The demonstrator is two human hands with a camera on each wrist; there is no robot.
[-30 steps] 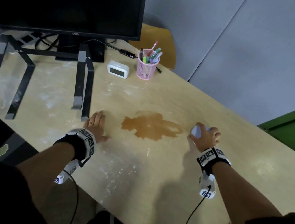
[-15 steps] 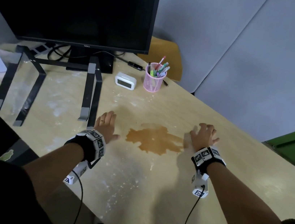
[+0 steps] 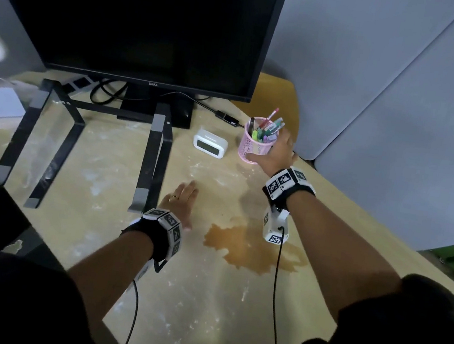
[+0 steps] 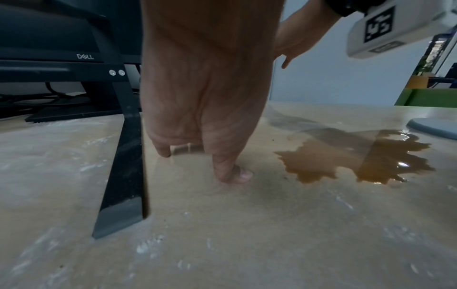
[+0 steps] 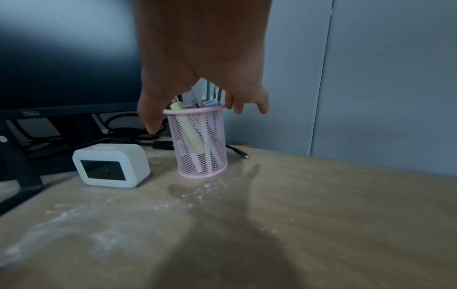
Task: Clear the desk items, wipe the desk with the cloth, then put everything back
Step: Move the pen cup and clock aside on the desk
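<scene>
R hand (image 3: 276, 155) was spread wide around the pink pen cup (image 3: 254, 146) at the back of the desk (image 3: 200, 314), not yet gripped; L hand (image 3: 179, 201) was laid flat, fingers straight, beside the brown spill (image 3: 244, 250)

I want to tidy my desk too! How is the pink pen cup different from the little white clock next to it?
The pen cup is pink see-through mesh, round and tall; the clock is solid white, boxy and low. The pen cup holds pens, and the right hand reaches around it; nothing touches the clock. Both stand upright on the dusty desk.
</scene>
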